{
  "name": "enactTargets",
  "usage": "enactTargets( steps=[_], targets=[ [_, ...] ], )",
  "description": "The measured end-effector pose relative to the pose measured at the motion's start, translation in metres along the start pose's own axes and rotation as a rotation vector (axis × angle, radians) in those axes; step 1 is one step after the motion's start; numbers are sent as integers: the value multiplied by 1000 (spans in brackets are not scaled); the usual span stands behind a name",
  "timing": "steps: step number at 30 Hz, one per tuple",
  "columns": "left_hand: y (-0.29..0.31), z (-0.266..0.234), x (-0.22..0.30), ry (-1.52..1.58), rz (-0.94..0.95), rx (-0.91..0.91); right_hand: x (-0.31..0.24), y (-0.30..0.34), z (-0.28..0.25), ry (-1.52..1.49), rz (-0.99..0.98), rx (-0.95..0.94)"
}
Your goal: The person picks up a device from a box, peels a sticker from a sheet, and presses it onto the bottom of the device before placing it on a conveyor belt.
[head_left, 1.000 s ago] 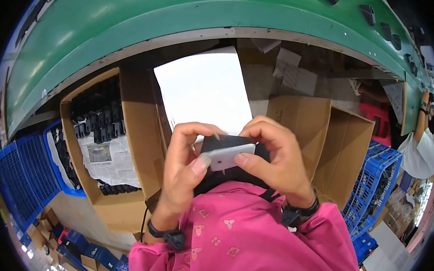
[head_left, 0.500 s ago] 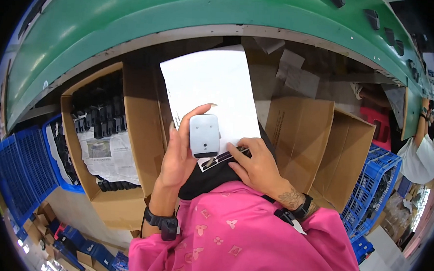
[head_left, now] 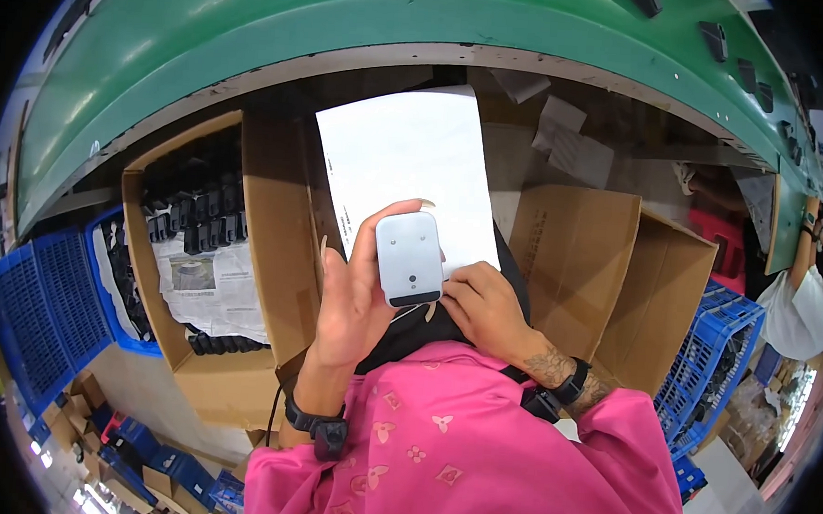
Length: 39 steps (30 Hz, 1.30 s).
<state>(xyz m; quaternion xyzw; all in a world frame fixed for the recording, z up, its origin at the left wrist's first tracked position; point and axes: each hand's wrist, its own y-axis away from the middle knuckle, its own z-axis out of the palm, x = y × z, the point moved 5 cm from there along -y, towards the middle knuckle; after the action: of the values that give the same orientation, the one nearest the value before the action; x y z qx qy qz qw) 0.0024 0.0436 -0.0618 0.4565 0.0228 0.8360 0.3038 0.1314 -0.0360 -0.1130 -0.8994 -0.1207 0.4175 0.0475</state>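
Observation:
A pale grey-blue plastic casing (head_left: 410,255) with rounded corners lies in my left hand (head_left: 346,305). Small holes mark its face, and a black strip runs along its lower end. My left fingers wrap behind it, with the index fingertip showing past its top edge. Close by the casing's lower right corner is my right hand (head_left: 491,310), its fingers bunched together; whatever they pinch is hidden. Beneath both hands a large white sheet (head_left: 408,154) rests on my lap, its near end covered by the hands and the casing.
At left, an open cardboard box (head_left: 277,250) holds rows of black parts and printed paper. A blue crate (head_left: 55,303) stands beyond it. Another open cardboard box (head_left: 569,265) and a blue crate (head_left: 704,365) are at right. The green bench (head_left: 349,21) spans the far side.
My right hand has left the black strips at the sheet's near end and drawn its fingers together beside the casing. The casing has shifted slightly right in view.

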Motion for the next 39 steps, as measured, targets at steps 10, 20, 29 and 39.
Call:
enactTargets(
  steps=[10,20,29,39],
  targets=[
    [-2,-17,-11,-92,-42,4,-3,-1,-22,-393,260,-38],
    [25,24,11,-487,-110,-80,-45,-36,-97,-1001,758,-151],
    [35,32,37,-381,160,-151,-52,-43,-112,-1019,726,6],
    [31,39,35,-430,156,-58,-45,-41,-121,-764,571,432]
  ],
)
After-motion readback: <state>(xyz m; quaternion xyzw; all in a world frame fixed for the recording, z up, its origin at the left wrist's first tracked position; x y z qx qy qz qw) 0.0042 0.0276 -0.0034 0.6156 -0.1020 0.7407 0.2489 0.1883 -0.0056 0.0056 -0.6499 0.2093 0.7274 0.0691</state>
